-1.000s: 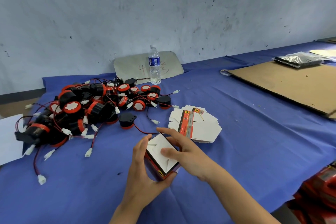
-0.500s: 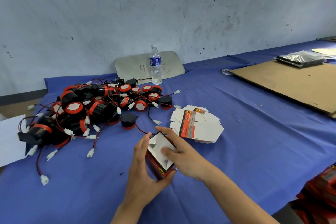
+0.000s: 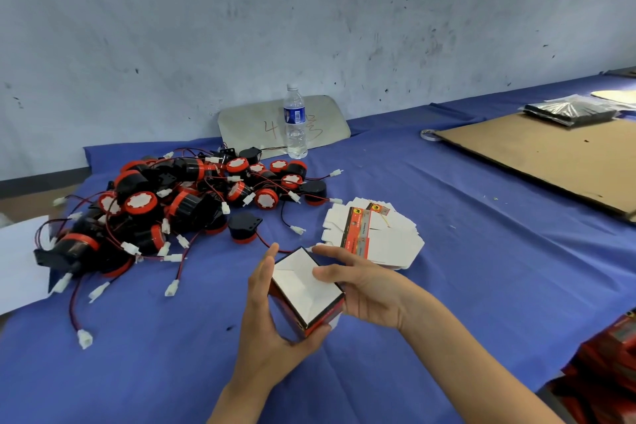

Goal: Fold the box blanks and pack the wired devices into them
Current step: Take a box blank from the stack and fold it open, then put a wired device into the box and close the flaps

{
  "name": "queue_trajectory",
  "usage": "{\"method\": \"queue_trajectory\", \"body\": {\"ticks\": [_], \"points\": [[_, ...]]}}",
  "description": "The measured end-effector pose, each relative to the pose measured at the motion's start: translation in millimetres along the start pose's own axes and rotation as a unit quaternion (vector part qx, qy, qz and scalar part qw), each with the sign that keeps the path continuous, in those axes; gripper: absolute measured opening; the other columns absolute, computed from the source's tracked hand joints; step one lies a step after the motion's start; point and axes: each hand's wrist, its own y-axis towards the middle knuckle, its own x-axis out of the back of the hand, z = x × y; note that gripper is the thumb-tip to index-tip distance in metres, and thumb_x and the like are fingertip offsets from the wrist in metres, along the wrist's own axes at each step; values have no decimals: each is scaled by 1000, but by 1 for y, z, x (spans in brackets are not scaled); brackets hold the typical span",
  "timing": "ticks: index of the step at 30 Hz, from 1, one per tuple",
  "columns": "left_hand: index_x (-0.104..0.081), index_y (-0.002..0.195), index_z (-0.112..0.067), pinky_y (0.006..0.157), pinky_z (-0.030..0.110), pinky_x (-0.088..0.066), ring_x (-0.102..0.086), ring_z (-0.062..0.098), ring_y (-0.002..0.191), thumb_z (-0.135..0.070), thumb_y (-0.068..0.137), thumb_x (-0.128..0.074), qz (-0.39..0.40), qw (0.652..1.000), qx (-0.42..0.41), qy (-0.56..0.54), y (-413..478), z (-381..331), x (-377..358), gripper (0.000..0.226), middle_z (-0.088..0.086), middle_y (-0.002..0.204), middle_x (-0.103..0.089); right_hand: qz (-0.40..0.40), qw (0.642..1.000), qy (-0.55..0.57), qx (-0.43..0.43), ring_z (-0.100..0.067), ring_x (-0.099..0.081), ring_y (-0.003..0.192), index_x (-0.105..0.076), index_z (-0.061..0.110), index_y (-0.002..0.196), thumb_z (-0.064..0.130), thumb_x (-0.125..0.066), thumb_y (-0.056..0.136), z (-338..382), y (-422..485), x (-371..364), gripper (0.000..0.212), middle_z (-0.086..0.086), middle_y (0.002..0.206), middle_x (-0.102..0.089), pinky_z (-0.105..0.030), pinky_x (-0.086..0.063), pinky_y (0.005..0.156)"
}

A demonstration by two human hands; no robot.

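A small red and black box (image 3: 306,293) with white folded flaps facing up sits between my two hands, just above the blue cloth. My left hand (image 3: 266,330) cups its left side and near corner. My right hand (image 3: 364,286) holds its right side, the thumb pressing on the white flaps. A fanned stack of flat white box blanks (image 3: 373,236) with red printed strips lies just behind the box. A heap of black and red round wired devices (image 3: 186,203) with white plugs fills the left of the table.
A water bottle (image 3: 295,122) stands at the back before a grey board (image 3: 251,124) leaning on the wall. A large brown cardboard sheet (image 3: 550,158) lies at the right with a black packet (image 3: 571,110) behind it. Red boxes (image 3: 609,372) sit at the lower right edge.
The box has turned a little in my hands and the flaps lie flatter. My right hand has slid toward the box's right side.
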Motion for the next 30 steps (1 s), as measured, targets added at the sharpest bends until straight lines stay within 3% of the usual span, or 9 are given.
{"method": "queue_trajectory", "body": {"ticks": [8, 12, 14, 16, 19, 22, 24, 27, 30], "points": [[-12, 149, -41, 95, 8, -41, -35, -7, 132, -68, 71, -69, 20, 1000, -6, 8, 1, 3, -4, 101, -29, 150, -23, 160, 987, -24, 6, -34, -41, 129, -38, 23, 145, 15, -88, 62, -1, -1, 0, 98, -14, 144, -45, -46, -30, 107], [-9, 151, -41, 106, 36, -44, -29, 10, 142, -63, 70, -73, 74, 996, 37, -22, -2, 15, -3, 105, -17, 159, -14, 76, 965, -226, 112, -14, -63, 102, -34, 38, 145, 0, -74, 75, 15, -13, -3, 89, 5, 112, -67, -28, -54, 81], [-10, 151, -40, 106, 30, -41, -31, 11, 141, -72, 73, -65, 72, 993, 69, -63, -2, 16, -1, 101, -17, 158, -18, -20, 833, -507, 222, -4, -62, 91, -20, 57, 142, 7, -77, 74, 23, -18, -7, 102, 17, 105, -66, -21, -51, 74], [-12, 148, -51, 98, 14, -41, -41, 3, 134, -72, 73, -63, 54, 987, 119, -97, 1, 15, 0, 94, -20, 153, -29, -38, 628, -722, 287, -12, -56, 98, -1, 65, 139, 10, -71, 79, 18, -16, -13, 107, 10, 113, -62, -31, -51, 79], [-20, 127, -75, 83, 9, -48, -58, -5, 112, -50, 64, -73, 75, 975, 201, -51, 4, 14, -3, 86, -29, 127, -55, 51, 537, -800, 263, -23, -51, 101, 7, 61, 140, -4, -49, 88, -6, -8, -18, 101, 4, 114, -58, -45, -51, 78], [-41, 113, -61, 73, 11, -51, -64, 0, 97, -36, 64, -69, 114, 965, 233, 29, 5, 19, -7, 62, -27, 103, -66, 69, 566, -793, 214, -26, -51, 104, -5, 54, 145, -7, -42, 88, -15, -4, -13, 92, 2, 124, -54, -45, -50, 80], [-45, 108, -45, 77, 24, -54, -64, 10, 97, -48, 58, -69, 125, 954, 265, 56, 9, 17, -5, 55, -16, 100, -66, 45, 634, -729, 252, -18, -52, 102, -22, 49, 145, 2, -48, 89, -9, -4, -14, 78, 6, 119, -57, -35, -49, 84], [-46, 108, -27, 84, 42, -51, -60, 16, 100, -66, 40, -69, 119, 945, 295, 76, 11, 22, 1, 81, -9, 105, -63, -85, 738, -524, 416, -2, -61, 95, -50, 43, 130, 11, -54, 88, 3, -9, -21, 53, 19, 96, -66, -13, -45, 81], [-48, 110, -26, 88, 41, -49, -56, 12, 107, -62, 40, -70, 141, 941, 299, 76, 12, 23, 5, 81, -13, 110, -61, -232, 784, -360, 450, -7, -68, 79, -66, 30, 103, 9, -56, 88, 28, 8, -23, 27, 8, 75, -70, -18, -50, 74]]}}
